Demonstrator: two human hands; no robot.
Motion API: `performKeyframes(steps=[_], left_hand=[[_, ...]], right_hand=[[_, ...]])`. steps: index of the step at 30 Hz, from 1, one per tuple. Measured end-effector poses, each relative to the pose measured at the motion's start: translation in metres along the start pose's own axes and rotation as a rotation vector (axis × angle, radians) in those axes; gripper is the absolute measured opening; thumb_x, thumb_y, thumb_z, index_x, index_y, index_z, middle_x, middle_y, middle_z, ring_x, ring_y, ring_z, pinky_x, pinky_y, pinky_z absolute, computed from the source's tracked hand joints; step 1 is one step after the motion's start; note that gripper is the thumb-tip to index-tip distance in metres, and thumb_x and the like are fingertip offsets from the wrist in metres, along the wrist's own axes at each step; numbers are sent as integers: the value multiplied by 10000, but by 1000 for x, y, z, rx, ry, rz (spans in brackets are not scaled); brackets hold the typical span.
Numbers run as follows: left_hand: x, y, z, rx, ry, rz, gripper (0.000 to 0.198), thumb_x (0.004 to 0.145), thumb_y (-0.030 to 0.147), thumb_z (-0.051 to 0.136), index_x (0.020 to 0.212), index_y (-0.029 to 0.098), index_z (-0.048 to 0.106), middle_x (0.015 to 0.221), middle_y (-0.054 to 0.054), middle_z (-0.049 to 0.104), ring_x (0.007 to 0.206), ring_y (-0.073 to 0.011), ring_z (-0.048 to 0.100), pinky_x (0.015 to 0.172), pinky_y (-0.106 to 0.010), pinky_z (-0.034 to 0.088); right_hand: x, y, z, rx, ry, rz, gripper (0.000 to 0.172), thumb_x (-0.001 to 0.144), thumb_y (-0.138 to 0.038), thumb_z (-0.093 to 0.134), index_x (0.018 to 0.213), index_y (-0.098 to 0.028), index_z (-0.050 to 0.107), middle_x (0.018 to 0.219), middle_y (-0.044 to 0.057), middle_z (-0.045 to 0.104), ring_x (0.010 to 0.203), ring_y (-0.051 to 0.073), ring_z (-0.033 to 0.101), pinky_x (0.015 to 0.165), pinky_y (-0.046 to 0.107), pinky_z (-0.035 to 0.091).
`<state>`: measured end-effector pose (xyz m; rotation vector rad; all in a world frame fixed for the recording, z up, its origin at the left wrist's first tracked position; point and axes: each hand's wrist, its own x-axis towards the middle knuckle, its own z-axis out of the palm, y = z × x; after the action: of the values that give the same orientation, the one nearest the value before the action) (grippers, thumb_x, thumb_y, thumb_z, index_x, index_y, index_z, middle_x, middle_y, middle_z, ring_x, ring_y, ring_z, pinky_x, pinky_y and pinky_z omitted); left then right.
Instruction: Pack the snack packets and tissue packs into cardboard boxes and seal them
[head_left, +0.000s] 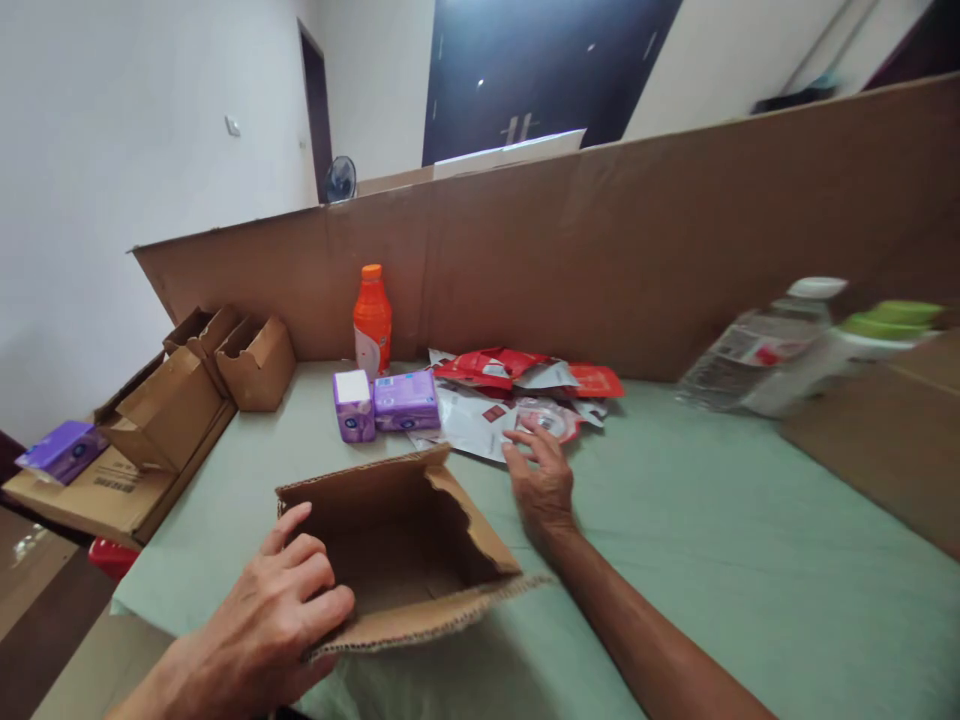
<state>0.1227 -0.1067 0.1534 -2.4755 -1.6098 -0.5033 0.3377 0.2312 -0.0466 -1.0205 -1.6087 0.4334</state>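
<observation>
My left hand (pixel 289 605) grips the near left wall of an open cardboard box (pixel 397 620), its fingers hooked over the rim. The box's inside shows bare cardboard. Beyond it, my right hand (pixel 541 480) reaches to the near edge of a pile of packets, fingers loosely bent and apart, nothing seen in them. Closest to those fingertips are a clear and red round-patterned packet (pixel 551 420) and a white pouch (pixel 472 420); whether they touch is unclear. Red packets (pixel 491 368) lie on top of the pile.
Two purple tissue packs (pixel 406 402) and an orange bottle (pixel 372 320) stand left of the pile. Several small cardboard boxes (pixel 259 370) and another purple pack (pixel 64 450) are at far left. A clear bottle (pixel 765 345) stands at right. A cardboard wall (pixel 562 250) closes the back.
</observation>
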Motion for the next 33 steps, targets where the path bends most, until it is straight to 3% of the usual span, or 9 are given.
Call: performKeyframes(steps=[5,8,12,14,17,20,24,29,33], left_hand=[[-16,8,14,95,277,-61,205,763,104,635,951,184,645,793,-2,628,906,-205,640,1275,-520,257],[-25,8,29,56,391,-138,216,805,146,604,1005,198,666,841,-17,657,1021,-225,656,1266,-544,248],[-33,12,48,-1,482,-242,203,814,183,595,996,231,669,964,-47,691,1170,-275,635,1227,-600,285],[-35,13,52,-8,492,-268,186,810,180,596,975,237,661,1026,-60,700,1214,-289,625,1208,-602,320],[-37,12,54,-11,449,-281,154,814,192,610,953,245,648,1083,-71,711,1237,-301,628,1192,-608,355],[-41,12,51,-18,395,-280,242,820,245,651,1062,259,645,1189,-95,707,1280,-324,610,1195,-640,344],[-40,14,34,-187,542,-340,568,896,509,638,1393,249,545,1415,-176,593,1395,-399,501,1187,-690,325],[-10,2,-2,-715,808,-453,657,934,556,668,1506,299,471,1475,-127,578,1378,-333,546,1135,-519,478],[25,-5,-22,-1120,791,-578,1012,767,719,761,1569,268,339,1405,-157,625,1170,-336,693,953,-489,609]], right_hand=[[38,-59,11,-9,-317,-199,463,887,-513,557,1227,-221,675,1376,162,638,1288,325,584,1002,524,522],[78,-104,50,-42,-567,-334,735,758,-534,742,1414,-238,595,1532,149,535,1423,331,472,1159,527,389],[115,-149,115,-128,-865,-408,1127,533,-521,924,1534,-250,483,1627,194,403,1479,418,374,1157,613,334],[118,-161,138,-157,-963,-416,1146,469,-437,964,1501,-216,518,1561,229,476,1425,442,432,1124,615,365],[113,-172,146,-139,-1020,-434,962,501,-311,937,1390,-164,601,1366,208,634,1282,397,569,1080,539,429],[113,-179,119,-65,-947,-435,884,631,-311,863,1436,-160,528,1360,179,628,1266,351,583,1092,522,429],[119,-197,34,147,-796,-386,949,816,-486,747,1581,-206,259,1503,161,519,1311,293,565,1079,486,475],[100,-258,-68,553,-635,-508,997,702,-720,810,1512,-300,407,1531,95,506,1371,336,514,1105,516,474],[69,-295,-97,583,-728,-727,952,761,-608,830,1551,-314,386,1540,91,481,1411,327,483,1141,507,452]])
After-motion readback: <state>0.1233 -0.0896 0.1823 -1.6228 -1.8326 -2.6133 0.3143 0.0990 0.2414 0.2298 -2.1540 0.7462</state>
